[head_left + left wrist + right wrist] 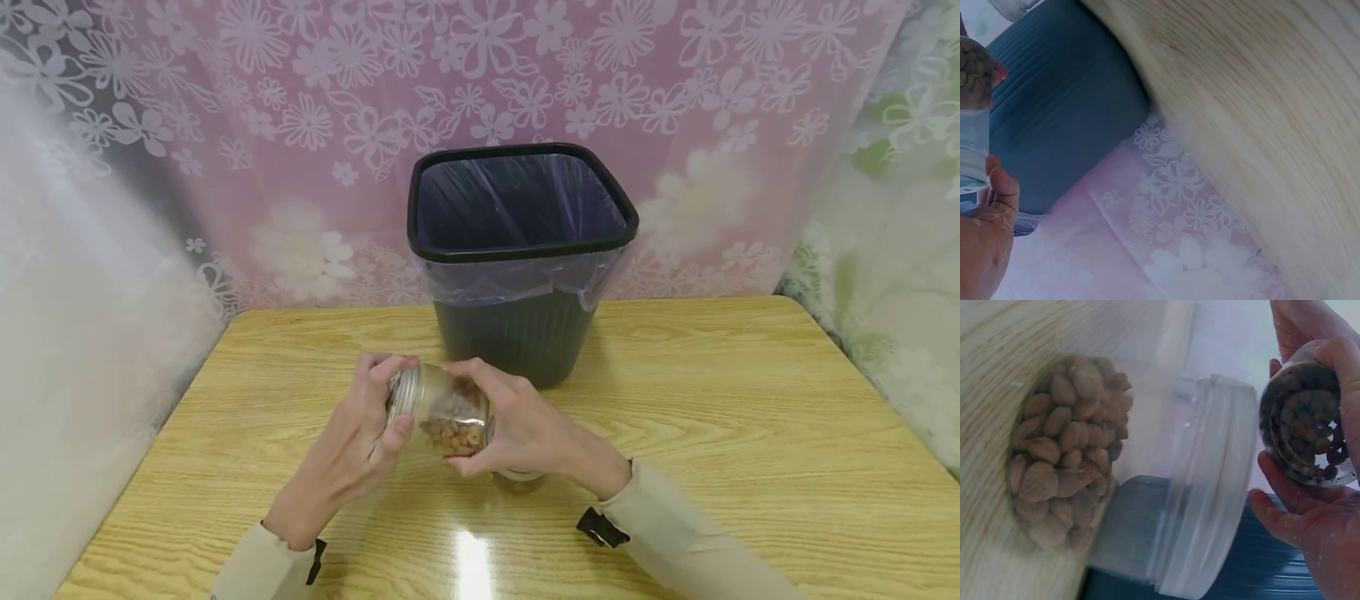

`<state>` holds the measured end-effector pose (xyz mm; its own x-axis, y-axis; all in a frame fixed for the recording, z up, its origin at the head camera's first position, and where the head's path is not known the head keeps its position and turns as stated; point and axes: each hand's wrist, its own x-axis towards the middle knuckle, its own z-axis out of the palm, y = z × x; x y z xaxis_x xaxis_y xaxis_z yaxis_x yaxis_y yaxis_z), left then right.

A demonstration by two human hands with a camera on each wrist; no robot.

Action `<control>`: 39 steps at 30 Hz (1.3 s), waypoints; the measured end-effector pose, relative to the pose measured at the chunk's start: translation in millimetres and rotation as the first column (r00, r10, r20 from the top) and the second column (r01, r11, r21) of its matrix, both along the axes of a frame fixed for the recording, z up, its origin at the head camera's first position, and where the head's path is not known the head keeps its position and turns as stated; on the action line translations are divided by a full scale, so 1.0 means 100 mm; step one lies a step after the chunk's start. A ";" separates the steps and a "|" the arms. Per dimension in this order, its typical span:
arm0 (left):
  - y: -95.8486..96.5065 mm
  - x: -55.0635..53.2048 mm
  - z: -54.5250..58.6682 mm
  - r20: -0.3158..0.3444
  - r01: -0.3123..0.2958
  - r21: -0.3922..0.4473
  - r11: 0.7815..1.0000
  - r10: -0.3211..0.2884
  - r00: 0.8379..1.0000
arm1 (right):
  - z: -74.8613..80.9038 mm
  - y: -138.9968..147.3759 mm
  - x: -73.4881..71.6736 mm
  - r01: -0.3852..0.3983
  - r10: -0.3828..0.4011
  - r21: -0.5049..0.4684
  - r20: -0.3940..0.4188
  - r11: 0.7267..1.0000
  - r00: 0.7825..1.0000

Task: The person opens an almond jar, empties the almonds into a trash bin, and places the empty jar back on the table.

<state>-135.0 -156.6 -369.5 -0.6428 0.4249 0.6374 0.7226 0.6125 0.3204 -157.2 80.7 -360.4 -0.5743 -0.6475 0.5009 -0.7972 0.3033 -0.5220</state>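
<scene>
A clear jar [450, 410], partly filled with brown nuts, is held tilted on its side above the table. My left hand [358, 435] grips its pale lid [405, 390], thumb and fingers curled round the rim. Round the other end my right hand [517, 421] holds the jar's base, fingers above and thumb below. Beneath the right hand stands a second jar [519, 482], mostly hidden in the head view. The right wrist view shows this jar [1138, 469] up close, with brown almond-like nuts [1072, 444] at its bottom and a translucent lid [1210, 487].
A dark ribbed bin [517, 329] with a black rim and a purple liner [487, 279] stands on the table just behind the hands. The wooden table [750, 433] meets a pink flowered curtain [300, 167] at its back edge.
</scene>
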 end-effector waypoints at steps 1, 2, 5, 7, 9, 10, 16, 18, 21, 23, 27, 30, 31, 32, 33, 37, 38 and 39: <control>0.00 0.00 -0.01 -0.001 0.000 0.007 1.000 0.000 1.000 | 0.00 -0.01 0.00 0.009 -0.009 0.005 -0.018 1.000 1.000; 0.00 0.00 -0.02 -0.006 -0.001 0.013 1.000 0.001 1.000 | 0.00 -0.01 0.00 0.019 -0.018 0.010 -0.039 1.000 0.999; 0.02 0.00 -0.02 0.004 -0.011 0.037 0.999 0.011 1.000 | -0.01 -0.02 0.00 0.052 -0.049 0.023 -0.119 0.998 0.992; 0.03 0.01 -0.01 0.034 -0.029 0.053 0.998 0.028 0.999 | -0.01 -0.03 -0.01 0.073 -0.066 0.034 -0.177 0.997 0.982; 0.04 0.04 0.00 0.081 -0.054 0.062 0.997 0.049 0.996 | -0.02 -0.04 -0.01 0.088 -0.076 0.042 -0.224 0.995 0.972; 0.04 0.05 0.01 0.108 -0.063 0.064 0.996 0.056 0.993 | -0.02 -0.04 -0.02 0.095 -0.082 0.045 -0.240 0.994 0.967; -0.04 0.07 0.07 0.215 0.030 0.098 0.995 -0.050 0.975 | -0.03 0.02 -0.04 0.047 -0.047 -0.002 -0.190 0.999 0.981; -0.10 0.07 0.11 0.224 0.109 0.144 0.983 -0.140 0.965 | -0.03 0.05 -0.04 0.016 -0.019 -0.017 -0.137 1.000 0.990; -0.18 0.08 0.19 0.252 0.213 0.210 0.954 -0.264 0.931 | -0.02 0.10 -0.04 -0.013 0.012 -0.022 -0.055 1.000 0.998; -0.20 0.09 0.23 0.279 0.245 0.223 0.944 -0.303 0.911 | -0.02 0.13 -0.05 -0.019 0.019 -0.013 -0.032 1.000 0.999; -0.18 0.09 0.24 0.274 0.232 0.177 0.956 -0.274 0.922 | -0.04 0.18 -0.05 -0.014 0.015 0.023 -0.056 1.000 0.998; -0.14 0.09 0.21 0.187 0.218 0.126 0.968 -0.238 0.953 | -0.05 0.21 -0.06 0.004 0.003 0.049 -0.144 0.999 0.990; -0.13 0.09 0.20 0.154 0.215 0.109 0.970 -0.230 0.961 | -0.06 0.22 -0.06 0.015 -0.004 0.057 -0.191 0.998 0.982; -0.12 0.09 0.18 0.126 0.216 0.101 0.971 -0.227 0.966 | -0.07 0.23 -0.06 0.028 -0.012 0.064 -0.234 0.998 0.972; -0.11 0.08 0.17 0.099 0.219 0.094 0.971 -0.228 0.969 | -0.07 0.24 -0.06 0.043 -0.022 0.070 -0.276 0.997 0.961; -0.08 0.07 0.15 0.048 0.238 0.075 0.968 -0.241 0.969 | -0.07 0.29 -0.05 0.107 -0.064 0.090 -0.391 0.990 0.918; -0.08 0.06 0.16 0.045 0.242 0.071 0.968 -0.246 0.968 | -0.07 0.30 -0.04 0.119 -0.072 0.092 -0.400 0.989 0.914; -0.07 0.05 0.16 0.043 0.246 0.065 0.967 -0.249 0.968 | -0.06 0.31 -0.04 0.124 -0.076 0.094 -0.402 0.988 0.912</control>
